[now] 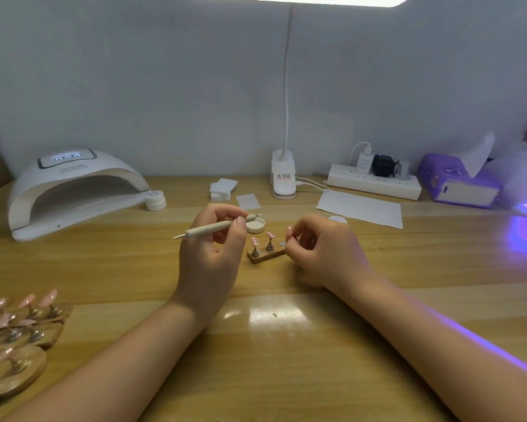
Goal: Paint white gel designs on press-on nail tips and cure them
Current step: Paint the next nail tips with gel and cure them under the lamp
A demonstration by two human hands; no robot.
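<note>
Left hand (212, 254) pinching dotting pen (216, 227) mid-shaft; right hand (320, 248) pinching nail tip (289, 231), prob. light, thin, slippery — gripping by edges.

The white dome-shaped curing lamp (73, 190), well to the left of the left hand's fingers (225, 214), bears grey lettering reading "SUN" on its top face, followed by characters too blurred to read. Its lit display panel (67, 155) shows white segments; no digits can be made out. Labels on the white clip lamp base (283, 178), white gel jar (155, 200) and purple tissue pack (457, 184) are illegible.
</note>
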